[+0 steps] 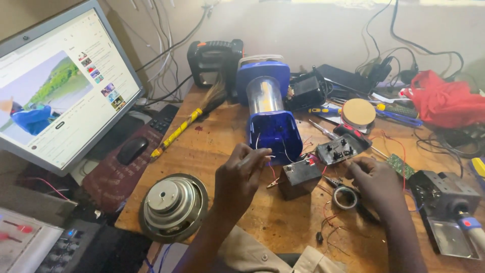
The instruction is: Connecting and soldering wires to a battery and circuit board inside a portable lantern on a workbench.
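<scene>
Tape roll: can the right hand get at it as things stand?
Probably yes. The tape roll lies on the bench just beside the right hand, nothing over it; only thin loose wires trail nearby.

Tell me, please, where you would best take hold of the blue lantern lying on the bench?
Probably around the clear middle tube of the lantern, coming from above: it lies on its side, the tube is narrower than the square blue ends, and its top is uncovered.
</scene>
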